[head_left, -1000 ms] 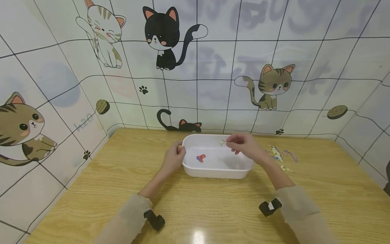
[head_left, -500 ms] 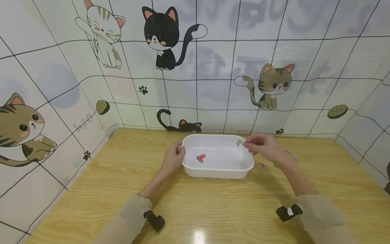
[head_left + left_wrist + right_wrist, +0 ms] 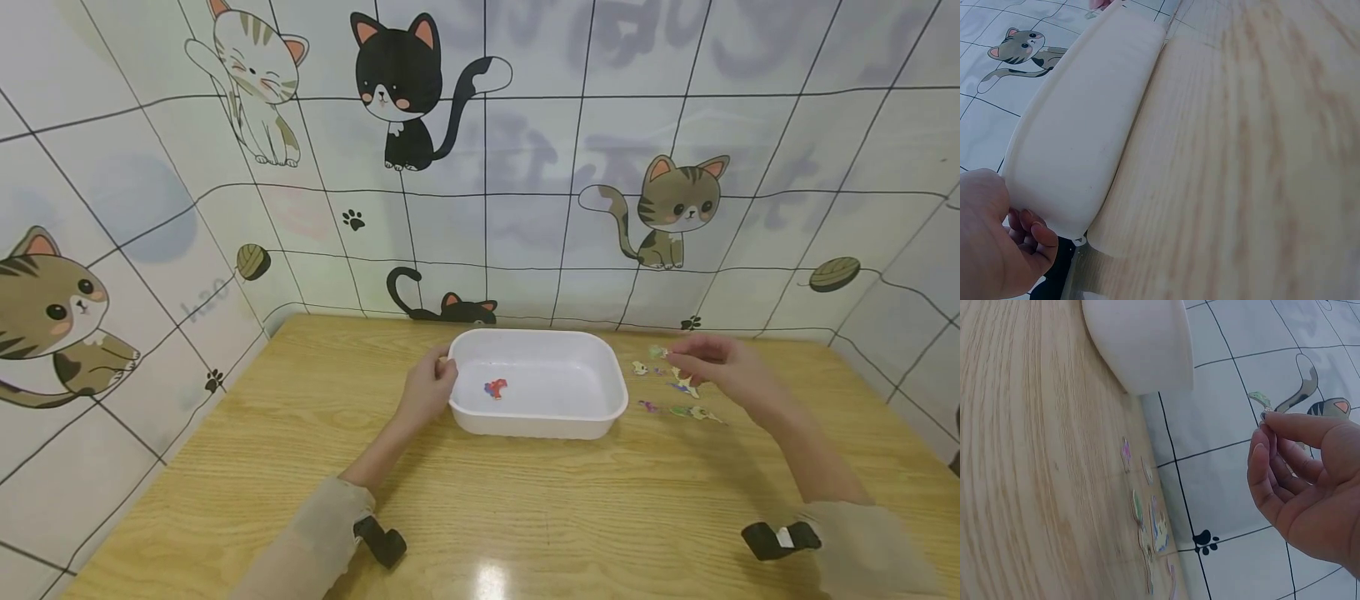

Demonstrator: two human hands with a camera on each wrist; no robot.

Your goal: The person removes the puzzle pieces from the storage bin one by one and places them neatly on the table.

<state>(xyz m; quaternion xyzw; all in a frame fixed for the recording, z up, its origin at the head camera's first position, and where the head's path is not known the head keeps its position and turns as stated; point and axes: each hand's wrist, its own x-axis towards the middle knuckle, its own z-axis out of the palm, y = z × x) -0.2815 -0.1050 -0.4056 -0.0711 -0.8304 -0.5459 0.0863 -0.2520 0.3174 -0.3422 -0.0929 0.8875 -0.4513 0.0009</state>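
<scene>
A white plastic basin (image 3: 536,426) stands on the wooden table. My left hand (image 3: 427,390) grips its left end; in the left wrist view the fingers (image 3: 1044,236) curl against its outer wall. One small red-and-blue flat cut-out (image 3: 496,388) lies inside, toward the left. Beyond the basin's right end, my right hand (image 3: 720,371) pinches a small pale-green flat cut-out (image 3: 1260,398) between thumb and forefinger, held above the table. Several other flat cut-outs lie below and near that hand, among them a yellow-and-blue one (image 3: 1160,533).
Right of the basin lie a purple cut-out (image 3: 648,407), a pale yellow one (image 3: 640,367) and a long yellowish one (image 3: 702,413). A cat-printed sheet (image 3: 525,233) rises along the back edge of the table (image 3: 480,508) and at both sides.
My right hand has moved rightward from over the basin to above the table beside it, with the pale-green cut-out pinched throughout. The left hand and basin have stayed in place.
</scene>
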